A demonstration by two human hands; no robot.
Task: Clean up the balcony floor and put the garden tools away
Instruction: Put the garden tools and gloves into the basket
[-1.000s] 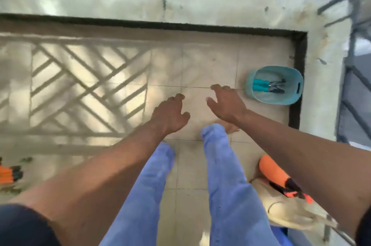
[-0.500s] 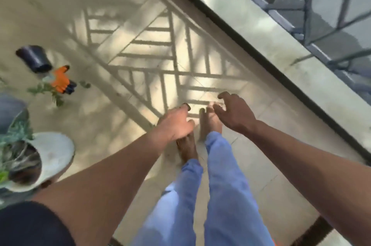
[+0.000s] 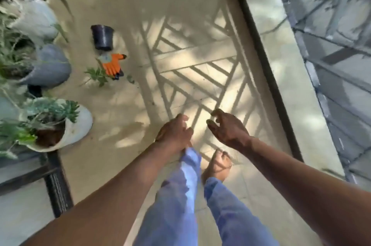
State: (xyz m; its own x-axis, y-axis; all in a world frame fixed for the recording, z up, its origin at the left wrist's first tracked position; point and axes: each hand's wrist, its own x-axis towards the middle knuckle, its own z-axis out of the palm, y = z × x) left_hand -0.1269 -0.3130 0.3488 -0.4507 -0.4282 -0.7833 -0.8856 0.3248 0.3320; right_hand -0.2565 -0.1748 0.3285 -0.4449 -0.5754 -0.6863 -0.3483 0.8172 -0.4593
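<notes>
I see both hands held out over the balcony floor, empty: the left hand has its fingers loosely curled, the right hand likewise, thumb and forefinger near each other but pinching nothing. An orange glove lies on the floor well ahead to the left, just beside a toppled black pot and some green cuttings. Potted plants, one in a white planter, stand along the left edge.
</notes>
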